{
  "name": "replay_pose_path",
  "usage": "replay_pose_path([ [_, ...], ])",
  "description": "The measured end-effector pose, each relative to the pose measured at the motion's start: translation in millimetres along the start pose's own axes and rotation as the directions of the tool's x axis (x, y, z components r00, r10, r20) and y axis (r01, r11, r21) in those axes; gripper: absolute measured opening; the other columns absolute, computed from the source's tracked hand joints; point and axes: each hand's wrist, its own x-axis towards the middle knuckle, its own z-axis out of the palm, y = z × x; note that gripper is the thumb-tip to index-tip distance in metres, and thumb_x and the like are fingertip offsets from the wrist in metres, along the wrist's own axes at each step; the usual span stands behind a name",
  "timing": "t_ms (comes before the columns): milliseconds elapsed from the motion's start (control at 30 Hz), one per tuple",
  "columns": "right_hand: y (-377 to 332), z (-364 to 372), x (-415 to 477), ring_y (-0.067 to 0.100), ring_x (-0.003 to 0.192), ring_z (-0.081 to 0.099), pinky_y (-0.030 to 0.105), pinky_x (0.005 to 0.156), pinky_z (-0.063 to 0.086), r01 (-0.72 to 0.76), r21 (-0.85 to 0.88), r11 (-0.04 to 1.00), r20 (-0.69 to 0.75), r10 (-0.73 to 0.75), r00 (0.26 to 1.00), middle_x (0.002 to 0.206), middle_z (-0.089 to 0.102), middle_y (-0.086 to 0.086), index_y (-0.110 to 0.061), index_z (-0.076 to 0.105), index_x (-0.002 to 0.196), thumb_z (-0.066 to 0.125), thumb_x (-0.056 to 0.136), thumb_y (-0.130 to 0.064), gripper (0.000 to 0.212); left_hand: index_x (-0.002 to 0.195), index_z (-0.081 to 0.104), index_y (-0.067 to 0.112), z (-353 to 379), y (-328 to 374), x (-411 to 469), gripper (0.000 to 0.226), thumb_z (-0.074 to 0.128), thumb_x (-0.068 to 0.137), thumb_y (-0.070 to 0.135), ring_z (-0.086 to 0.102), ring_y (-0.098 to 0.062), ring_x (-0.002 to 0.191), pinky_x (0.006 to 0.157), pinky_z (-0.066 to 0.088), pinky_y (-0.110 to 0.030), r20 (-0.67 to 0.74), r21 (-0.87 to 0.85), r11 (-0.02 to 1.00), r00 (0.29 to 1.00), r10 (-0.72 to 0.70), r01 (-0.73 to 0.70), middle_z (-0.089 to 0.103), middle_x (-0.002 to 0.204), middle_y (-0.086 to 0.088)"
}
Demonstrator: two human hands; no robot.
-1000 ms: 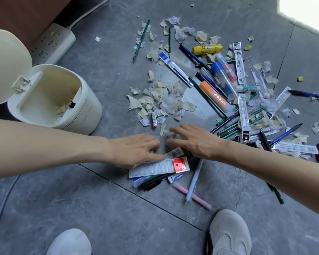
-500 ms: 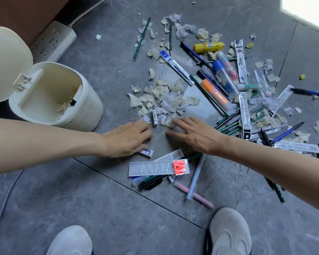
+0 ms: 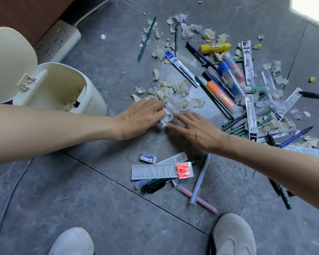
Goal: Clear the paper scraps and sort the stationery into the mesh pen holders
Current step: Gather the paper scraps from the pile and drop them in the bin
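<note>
The grey stone-tiled floor (image 3: 77, 203) has bare room from 7 to 9 o'clock, and the cream plastic flip-lid bin (image 3: 98, 105) stands open at 10 o'clock. Mixed pens and refill packets (image 3: 250, 115) sprawl from 1 to 4 o'clock. No mesh holders are in view. The step in hand looks like raking the heap of torn cream and white paper scraps (image 3: 175, 96) at centre. The left hand (image 3: 138, 118) reaches in nearly straight-fingered; a scrap hides its tips, so a pinch cannot be judged. The right hand (image 3: 197, 129) lies flat and spread, holding nothing, fingertips at the heap's near edge. Next probably comes a two-handed scoop over the bin's rim, clear of the clear plastic ruler (image 3: 155, 172) and small white eraser (image 3: 148, 157) at 6 o'clock.
</note>
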Motion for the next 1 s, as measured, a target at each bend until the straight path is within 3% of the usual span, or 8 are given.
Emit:
replay_pose_path([
  [100,-0.6,6.1,1.8,0.041,0.122,0.049,0.046,0.098,0.044,0.033,0.049,0.998,0.045,-0.035,0.998,0.139,0.042,0.029,-0.02,0.038,0.143,0.027,0.086,-0.024,0.058,0.086,0.05,0.011,0.8,8.0,-15.0,0.021,0.066,0.079,-0.001,0.039,-0.021,0.077,0.066,0.031,-0.03,-0.051,-0.154,0.988,0.998,-0.028,0.02,0.051,0.087,-0.01],
  [167,-2.7,7.7,3.8,0.036,0.143,0.018,0.047,0.114,0.019,0.035,0.093,0.995,0.091,-0.044,0.995,0.155,0.012,0.025,-0.031,0.015,0.15,0.018,0.096,-0.049,0.057,0.087,0.051,0.011,0.3,17.3,-26.7,0.012,0.058,0.083,0.002,0.039,-0.021,0.076,0.065,0.034,-0.03,-0.037,-0.173,0.985,0.999,0.02,-0.026,0.052,0.087,-0.01],
  [300,-3.2,7.6,10.5,0.03,0.144,-0.018,0.045,0.115,-0.009,0.021,0.071,0.997,0.15,-0.032,0.988,0.153,-0.023,0.017,-0.037,-0.005,0.146,0.01,0.092,-0.061,0.061,0.096,0.057,0.01,4.7,24.9,-40.5,0.014,0.048,0.085,0.012,0.048,-0.021,0.071,0.059,0.04,-0.029,0.069,-0.173,0.984,0.996,0.05,-0.037,0.052,0.084,-0.007],
  [500,-6.0,6.3,13.2,0.033,0.145,-0.004,0.05,0.118,0.006,-0.094,0.09,0.992,0.117,0.083,0.99,0.156,-0.007,0.021,-0.025,0.016,0.15,0.009,0.092,-0.058,0.068,0.106,0.053,0.012,2.6,17.6,-44.0,0.022,0.057,0.091,0.027,0.054,-0.021,0.089,0.067,0.043,-0.031,0.289,-0.262,0.929,0.939,-0.184,0.263,0.047,0.105,-0.004],
  [667,-8.5,10.7,14.6,0.034,0.145,-0.006,0.051,0.116,0.001,0.053,0.061,0.997,0.079,-0.057,0.995,0.156,-0.011,0.019,-0.034,0.009,0.149,0.009,0.093,-0.062,0.063,0.099,0.056,0.014,5.5,17.4,-50.1,0.034,0.036,0.09,0.039,0.048,-0.022,0.083,0.065,0.046,-0.037,0.163,-0.213,0.941,0.959,-0.233,0.265,0.047,0.099,-0.005],
  [833,0.5,6.4,22.7,0.025,0.139,-0.026,0.044,0.115,-0.012,-0.27,0.186,0.945,0.143,0.246,0.959,0.154,-0.022,0.013,-0.029,0.001,0.15,-0.003,0.081,-0.072,0.082,0.125,0.05,0.013,11.1,16.4,-26.6,0.042,0.038,0.091,0.034,0.039,-0.026,0.108,0.093,0.039,-0.043,0.171,-0.246,0.902,0.932,-0.319,0.354,0.041,0.124,-0.009],
  [900,9.3,1.7,21.7,0.024,0.141,-0.022,0.044,0.117,-0.009,-0.25,0.22,0.943,0.079,0.238,0.968,0.156,-0.019,0.012,-0.028,0.008,0.151,0.003,0.084,-0.069,0.079,0.133,0.047,0.016,11.8,16.8,-13.0,0.042,0.049,0.091,0.025,0.035,-0.03,0.118,0.102,0.033,-0.046,0.07,-0.274,0.838,0.879,-0.472,0.472,0.037,0.132,-0.013],
  [1000,20.2,4.7,15.7,0.025,0.144,-0.016,0.044,0.118,-0.003,-0.322,0.326,0.889,-0.026,0.349,0.937,0.156,-0.018,0.013,-0.025,0.012,0.151,0.02,0.092,-0.059,0.068,0.15,0.015,0.027,14.5,17.2,3.1,0.066,0.049,0.094,0.032,0.004,-0.032,0.143,0.116,0.0,-0.045,0.117,-0.285,0.627,0.676,-0.728,0.725,0.007,0.152,-0.016],
])
